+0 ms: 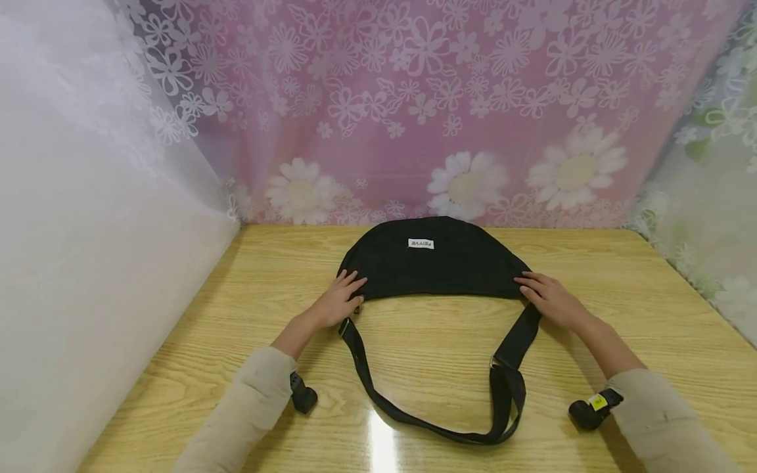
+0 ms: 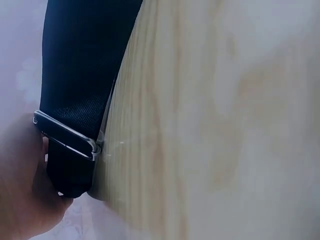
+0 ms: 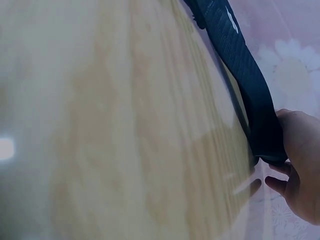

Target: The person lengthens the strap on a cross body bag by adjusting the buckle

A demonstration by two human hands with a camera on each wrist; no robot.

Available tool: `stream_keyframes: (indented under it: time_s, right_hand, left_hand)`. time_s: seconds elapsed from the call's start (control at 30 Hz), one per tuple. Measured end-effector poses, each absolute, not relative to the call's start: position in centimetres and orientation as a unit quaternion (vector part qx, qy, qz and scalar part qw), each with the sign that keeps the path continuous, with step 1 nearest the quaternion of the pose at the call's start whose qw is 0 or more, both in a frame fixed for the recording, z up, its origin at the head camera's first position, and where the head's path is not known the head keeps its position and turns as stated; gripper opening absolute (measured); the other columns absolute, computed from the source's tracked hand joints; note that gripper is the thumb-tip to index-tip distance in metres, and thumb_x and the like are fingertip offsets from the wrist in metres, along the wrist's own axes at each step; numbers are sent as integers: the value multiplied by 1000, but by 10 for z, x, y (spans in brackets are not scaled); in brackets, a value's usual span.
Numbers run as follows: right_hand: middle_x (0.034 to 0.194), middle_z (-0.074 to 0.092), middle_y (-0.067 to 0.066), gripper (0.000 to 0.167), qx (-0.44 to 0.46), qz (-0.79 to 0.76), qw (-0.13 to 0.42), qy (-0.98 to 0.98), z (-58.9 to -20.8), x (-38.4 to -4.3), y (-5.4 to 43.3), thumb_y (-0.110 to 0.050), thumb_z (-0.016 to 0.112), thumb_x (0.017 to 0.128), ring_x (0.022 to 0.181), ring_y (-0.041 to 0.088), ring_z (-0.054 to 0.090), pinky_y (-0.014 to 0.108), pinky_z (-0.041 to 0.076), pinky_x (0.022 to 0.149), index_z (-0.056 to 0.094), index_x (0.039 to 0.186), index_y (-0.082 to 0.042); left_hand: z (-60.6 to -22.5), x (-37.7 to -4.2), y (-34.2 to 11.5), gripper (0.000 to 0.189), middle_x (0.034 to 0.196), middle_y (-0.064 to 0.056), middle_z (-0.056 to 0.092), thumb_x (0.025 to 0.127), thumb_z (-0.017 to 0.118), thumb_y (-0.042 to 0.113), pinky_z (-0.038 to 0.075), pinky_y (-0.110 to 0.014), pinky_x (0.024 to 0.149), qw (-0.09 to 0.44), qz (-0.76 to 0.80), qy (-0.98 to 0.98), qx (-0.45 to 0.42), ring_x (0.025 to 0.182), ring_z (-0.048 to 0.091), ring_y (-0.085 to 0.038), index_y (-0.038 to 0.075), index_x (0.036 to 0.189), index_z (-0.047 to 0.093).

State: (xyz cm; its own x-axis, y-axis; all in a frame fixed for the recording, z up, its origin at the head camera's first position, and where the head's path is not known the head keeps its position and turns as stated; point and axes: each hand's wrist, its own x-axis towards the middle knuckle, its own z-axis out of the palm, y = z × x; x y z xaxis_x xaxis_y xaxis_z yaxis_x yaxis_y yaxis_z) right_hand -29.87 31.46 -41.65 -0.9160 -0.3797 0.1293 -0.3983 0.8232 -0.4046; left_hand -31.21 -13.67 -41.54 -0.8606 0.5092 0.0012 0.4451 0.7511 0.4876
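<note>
A black waist bag (image 1: 437,263) lies flat at the back of the wooden table, its curved edge away from me. Its small white label (image 1: 421,244) reads upside down. My left hand (image 1: 340,302) rests on the bag's left corner with fingers spread. On the right corner lie the fingers of my right hand (image 1: 550,299), fairly straight. The bag's black strap (image 1: 408,415) loops toward me on the table. A metal slider buckle (image 2: 67,135) on the strap shows close beside the left hand in the left wrist view. The right wrist view shows the bag's end (image 3: 267,135) against the right hand.
The wooden table (image 1: 284,263) runs back to a pink flowered curtain (image 1: 378,118). A whitish sheet (image 1: 106,197) hangs along the left side, and a flowered one (image 1: 721,197) along the right. Black wrist devices (image 1: 588,412) sit by both sleeves.
</note>
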Motion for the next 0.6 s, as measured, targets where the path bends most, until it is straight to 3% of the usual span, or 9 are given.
stream_keyframes:
  time_s: [0.4, 0.6]
  right_hand:
    - [133, 31, 35, 44, 216, 189, 16, -958, -414, -307, 320, -21, 37, 101, 120, 54, 24, 62, 18, 96, 44, 129, 11]
    - [132, 36, 34, 42, 246, 125, 32, -961, -403, -300, 306, -21, 45, 99, 123, 51, 25, 57, 18, 100, 48, 127, 10]
  left_hand:
    - [-417, -297, -125, 47, 147, -19, 18, 100, 41, 24, 9, -48, 107, 46, 248, 940, 232, 136, 3, -35, 5, 142, 33]
    - [-420, -299, -137, 47, 146, -20, 23, 100, 42, 26, 10, -52, 106, 26, 290, 921, 260, 135, 7, -37, 2, 140, 37]
